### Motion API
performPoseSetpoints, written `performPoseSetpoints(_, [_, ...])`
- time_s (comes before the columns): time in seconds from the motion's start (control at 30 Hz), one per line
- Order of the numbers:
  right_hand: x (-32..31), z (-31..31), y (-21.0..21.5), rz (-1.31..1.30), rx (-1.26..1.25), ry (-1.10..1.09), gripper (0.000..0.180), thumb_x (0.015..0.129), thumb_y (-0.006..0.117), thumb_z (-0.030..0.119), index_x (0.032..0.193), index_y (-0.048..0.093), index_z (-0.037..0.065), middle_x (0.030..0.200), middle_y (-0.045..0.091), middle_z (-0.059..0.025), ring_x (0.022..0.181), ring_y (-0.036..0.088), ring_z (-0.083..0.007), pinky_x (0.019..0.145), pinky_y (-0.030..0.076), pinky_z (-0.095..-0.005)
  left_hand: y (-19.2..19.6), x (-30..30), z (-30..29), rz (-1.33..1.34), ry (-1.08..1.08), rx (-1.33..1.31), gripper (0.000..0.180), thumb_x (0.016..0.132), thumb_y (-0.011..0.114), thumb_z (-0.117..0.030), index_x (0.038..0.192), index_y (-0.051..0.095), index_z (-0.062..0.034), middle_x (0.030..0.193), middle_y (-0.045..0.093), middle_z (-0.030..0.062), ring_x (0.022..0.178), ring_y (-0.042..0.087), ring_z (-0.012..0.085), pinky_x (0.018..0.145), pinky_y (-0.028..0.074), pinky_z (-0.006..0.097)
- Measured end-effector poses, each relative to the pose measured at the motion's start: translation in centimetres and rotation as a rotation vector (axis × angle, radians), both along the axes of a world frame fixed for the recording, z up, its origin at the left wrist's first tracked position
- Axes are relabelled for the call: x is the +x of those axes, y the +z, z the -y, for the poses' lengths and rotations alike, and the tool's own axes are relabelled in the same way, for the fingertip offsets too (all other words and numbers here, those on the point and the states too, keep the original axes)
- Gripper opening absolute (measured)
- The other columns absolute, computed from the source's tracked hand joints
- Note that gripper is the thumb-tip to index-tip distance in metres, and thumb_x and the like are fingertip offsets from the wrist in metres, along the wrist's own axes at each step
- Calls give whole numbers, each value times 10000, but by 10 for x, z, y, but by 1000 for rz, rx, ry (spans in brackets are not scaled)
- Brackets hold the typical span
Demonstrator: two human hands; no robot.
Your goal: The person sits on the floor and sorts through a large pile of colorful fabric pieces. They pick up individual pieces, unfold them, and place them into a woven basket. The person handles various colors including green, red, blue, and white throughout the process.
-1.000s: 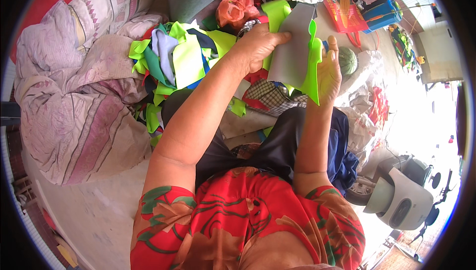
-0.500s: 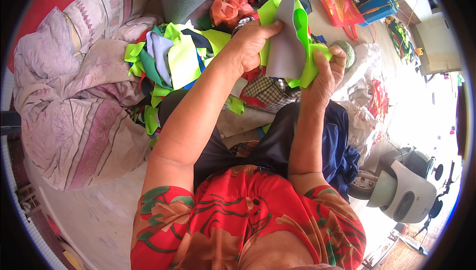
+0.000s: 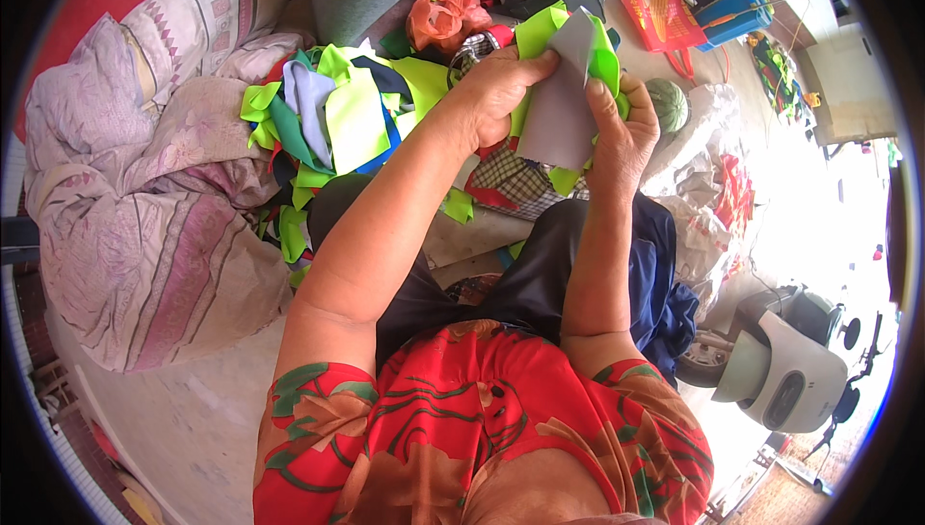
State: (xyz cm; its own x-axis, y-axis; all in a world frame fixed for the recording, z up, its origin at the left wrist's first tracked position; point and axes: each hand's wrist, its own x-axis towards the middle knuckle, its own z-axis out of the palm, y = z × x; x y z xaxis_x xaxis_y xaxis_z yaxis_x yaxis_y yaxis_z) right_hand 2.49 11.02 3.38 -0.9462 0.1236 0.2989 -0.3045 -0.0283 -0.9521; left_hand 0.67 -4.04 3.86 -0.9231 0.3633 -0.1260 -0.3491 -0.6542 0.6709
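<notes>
Between my hands, above my knees, is a small stack of fabric scraps: a grey piece (image 3: 559, 106) lies over lime-green ones (image 3: 540, 34). My left hand (image 3: 503, 91) pinches the stack at its left edge, thumb on top of the grey. At the right edge, my right hand (image 3: 621, 125) has its thumb against the lime-green cloth and its fingers curled behind. Beyond and left of my left forearm lies a heap of scraps (image 3: 356, 120) in lime, green, blue and grey. Checked cloth (image 3: 511, 178) shows beneath the held pieces.
A large patterned cloth bundle (image 3: 164, 188) fills the left side. Farther off stand a grey bin (image 3: 361, 5) and a red plastic bag (image 3: 443, 14). A striped green ball-like thing (image 3: 667, 104) sits right of my right hand, near white sacking (image 3: 703, 159). A scooter (image 3: 790, 371) stands at right.
My right hand has moved slightly left and lower, closer to my left hand. The lime-green cloth it had pulled out rightward is now folded in behind the grey piece.
</notes>
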Motion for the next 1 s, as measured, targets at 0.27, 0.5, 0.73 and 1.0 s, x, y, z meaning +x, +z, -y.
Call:
performPoseSetpoints(0.27, [-4,-12,-3,12,-712,173,221,944,493,178,1096,526,21,1057,604,-107,979,595,-196,872,473,-334,0,0,-2,92,62,80,276,924,539,-209,1125,587,-26,1041,636,98,914,633,209,775,536,379])
performPoseSetpoints(0.5, [-3,-19,-9,85,-1043,385,523,932,470,361,1301,426,-7,1300,495,-165,1194,484,-292,1043,353,-427,0,-1,2,98,33,121,299,882,546,-119,1153,549,10,1048,630,112,927,632,215,812,528,352])
performPoseSetpoints(0.73, [-11,-58,-49,-145,-910,424,372,883,567,170,1235,474,94,1139,555,-82,1048,557,-262,937,448,-420,6,-4,5,104,67,64,293,915,510,-158,1155,546,7,1052,624,115,907,632,218,785,527,361])
performPoseSetpoints(1.0, [6,-31,6,-98,-426,341,662,753,671,50,1337,378,-57,1002,604,-91,834,610,-126,726,507,-234,-5,-4,-3,-225,223,-253,328,932,532,-267,1164,544,-35,1046,615,46,953,583,139,814,483,304])
